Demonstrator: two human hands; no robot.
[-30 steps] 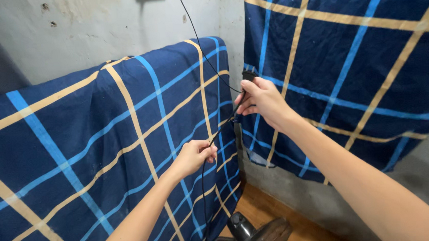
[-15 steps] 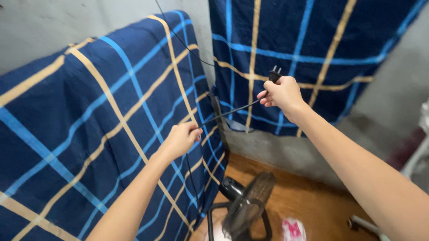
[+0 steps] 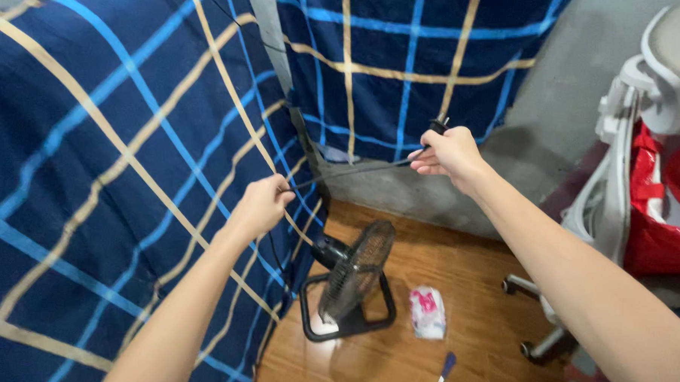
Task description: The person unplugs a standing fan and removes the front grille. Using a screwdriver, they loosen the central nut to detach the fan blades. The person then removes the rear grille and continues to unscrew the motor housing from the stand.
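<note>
Left hand (image 3: pixel 261 206), the nearer of the two, closed on the black cord (image 3: pixel 354 170). From that fist the cord runs taut and close to level, rightward and slightly up, to the right hand (image 3: pixel 450 152), also closed, pinching the cord just behind the plug (image 3: pixel 438 125), prongs pointing up. Below the span: a small black floor fan (image 3: pixel 351 285) on the wood floor (image 3: pixel 463 269). Beyond: blue plaid cloth (image 3: pixel 395 53) draped against the wall.
</note>
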